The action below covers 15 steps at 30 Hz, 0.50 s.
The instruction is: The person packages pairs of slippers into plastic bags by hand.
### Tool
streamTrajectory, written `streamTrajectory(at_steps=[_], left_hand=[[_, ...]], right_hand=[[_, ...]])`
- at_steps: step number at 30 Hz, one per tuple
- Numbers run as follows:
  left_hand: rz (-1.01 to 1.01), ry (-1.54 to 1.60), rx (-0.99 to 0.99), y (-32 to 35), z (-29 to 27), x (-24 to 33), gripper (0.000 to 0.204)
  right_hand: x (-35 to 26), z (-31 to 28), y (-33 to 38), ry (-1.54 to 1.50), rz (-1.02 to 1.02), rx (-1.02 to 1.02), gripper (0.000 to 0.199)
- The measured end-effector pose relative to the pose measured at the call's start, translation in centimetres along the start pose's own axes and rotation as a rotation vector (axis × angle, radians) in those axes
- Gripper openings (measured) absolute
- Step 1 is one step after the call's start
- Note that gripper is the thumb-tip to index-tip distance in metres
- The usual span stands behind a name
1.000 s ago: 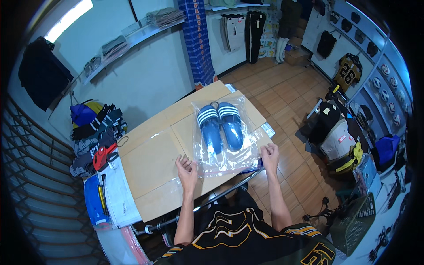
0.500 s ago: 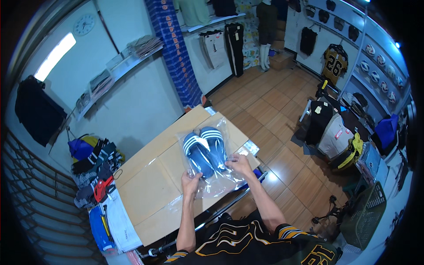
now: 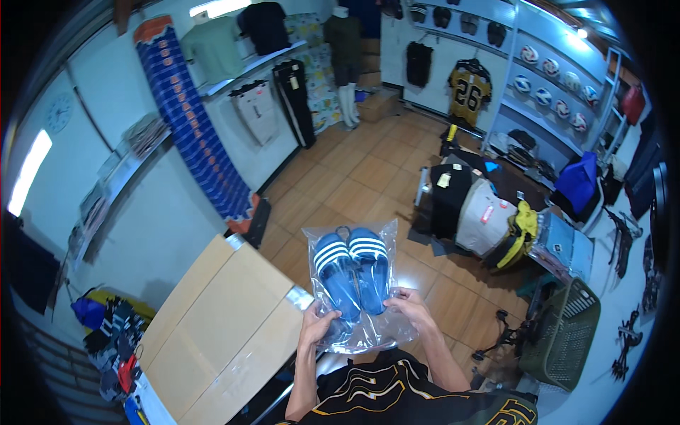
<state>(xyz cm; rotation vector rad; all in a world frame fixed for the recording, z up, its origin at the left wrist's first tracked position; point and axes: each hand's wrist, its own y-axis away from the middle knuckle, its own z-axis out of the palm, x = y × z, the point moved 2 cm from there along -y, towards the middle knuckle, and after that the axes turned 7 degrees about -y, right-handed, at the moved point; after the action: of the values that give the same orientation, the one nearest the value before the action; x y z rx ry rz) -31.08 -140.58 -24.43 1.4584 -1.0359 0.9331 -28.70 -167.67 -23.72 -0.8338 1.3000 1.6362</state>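
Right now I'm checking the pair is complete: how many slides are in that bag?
2. Both blue slides lie side by side in the clear bag: one on the left, one on the right. The left hand and right hand hold the bag.

From my remote feed, a table (image 3: 212, 319) topped with flat brown cardboard sheets (image 3: 234, 283) stands at the lower left, its near part under clear plastic film (image 3: 244, 368). At its left end lies a heap of dark gloves and small goods (image 3: 113, 340). The wooden floor (image 3: 368, 177) beyond carries a green basket (image 3: 559, 333).
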Motion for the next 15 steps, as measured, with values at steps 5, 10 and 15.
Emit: streamTrajectory(at_steps=[5, 10, 15], left_hand=[[-0.005, 0.012, -0.166, -4.9, 9.2, 2.4, 0.047], [0.001, 0.1, -0.255, -9.6, 14.6, 2.7, 0.054], [-0.02, 0.144, -0.337, -13.8, 17.0, 5.4, 0.054]], right_hand=[[-4.3, -9.2, -0.4, -0.045, -0.018, 0.069, 0.045], [-6.3, -14.3, -2.1, -0.065, -0.017, 0.146, 0.051], [-6.7, -16.8, -6.0, -0.095, -0.01, 0.157, 0.052]])
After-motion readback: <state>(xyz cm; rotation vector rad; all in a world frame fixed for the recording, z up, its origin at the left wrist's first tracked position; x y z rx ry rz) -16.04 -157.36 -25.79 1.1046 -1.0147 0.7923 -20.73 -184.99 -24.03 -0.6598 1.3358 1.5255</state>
